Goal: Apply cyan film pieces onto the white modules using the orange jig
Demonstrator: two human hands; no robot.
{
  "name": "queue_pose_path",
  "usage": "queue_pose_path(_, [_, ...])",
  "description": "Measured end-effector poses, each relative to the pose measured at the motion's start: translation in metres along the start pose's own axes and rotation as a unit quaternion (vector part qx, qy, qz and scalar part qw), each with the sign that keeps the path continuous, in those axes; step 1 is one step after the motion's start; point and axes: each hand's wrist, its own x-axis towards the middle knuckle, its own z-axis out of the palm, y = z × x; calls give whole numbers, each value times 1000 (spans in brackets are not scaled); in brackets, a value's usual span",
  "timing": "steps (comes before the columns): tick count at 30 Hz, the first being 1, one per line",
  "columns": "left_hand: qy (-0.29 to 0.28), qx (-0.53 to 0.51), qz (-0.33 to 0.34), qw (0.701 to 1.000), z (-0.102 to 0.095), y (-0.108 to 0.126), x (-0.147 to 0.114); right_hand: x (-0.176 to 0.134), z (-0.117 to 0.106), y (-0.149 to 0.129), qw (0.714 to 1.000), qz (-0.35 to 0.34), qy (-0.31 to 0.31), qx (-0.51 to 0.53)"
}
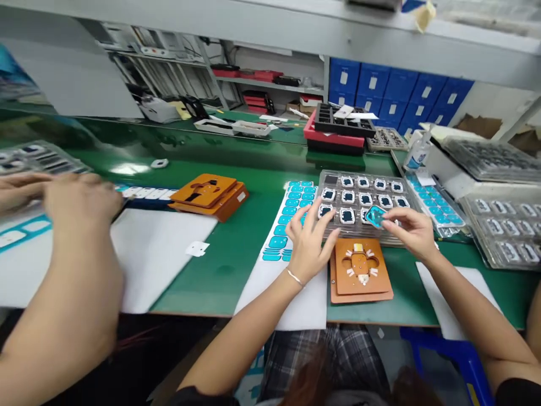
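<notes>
My right hand (412,228) pinches a small square part with a blue film (375,216) by its edge, just over the front row of a clear plastic tray (353,226). White-framed parts with dark centres (347,196) fill most of the tray's pockets. My left hand (310,242) hovers with its fingers spread near the tray's front left corner, holding nothing. Below the hands lies an orange fixture (360,285) with a shaped recess and white pads. To its left, a sheet of blue film pieces (278,242) rests on white foam (287,313).
Another person's arm (80,248) works at the left beside a second orange fixture (207,194). More trays of parts (505,225) and a pump bottle (418,151) stand at the right. Red and black trays (338,132) are stacked behind.
</notes>
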Motion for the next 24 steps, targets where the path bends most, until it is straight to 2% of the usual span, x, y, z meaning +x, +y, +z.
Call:
queue_pose_path(3, [-82, -20, -123, 989, 6, -10, 7, 48, 8, 10, 994, -4, -64, -89])
queue_pose_path(5, [-129, -38, -166, 977, 8, -14, 11, 83, 23, 16, 985, -15, -108, -132])
queue_pose_path(9, [-149, -49, -173, 972, 9, -18, 15, 134, 62, 21, 961, -23, -168, -220])
queue_pose_path(12, [-151, -47, -171, 973, 7, -21, 16, 148, 81, 18, 946, -27, -176, -270])
queue_pose_path(14, [-152, -43, -176, 972, 6, -22, 16, 147, 84, 16, 940, -25, -164, -299])
queue_pose_path(16, [-162, -44, -179, 969, 4, -22, 16, 140, 75, 16, 933, -14, -152, -326])
queue_pose_path(18, [-180, -51, -179, 966, 1, -20, 15, 125, 54, 19, 925, 7, -141, -352])
queue_pose_path(21, [-202, -63, -184, 960, 0, -15, 14, 90, 5, 36, 915, 49, -111, -386])
queue_pose_path(24, [-205, -74, -196, 956, 0, -11, 13, 48, -45, 72, 912, 64, -105, -393])
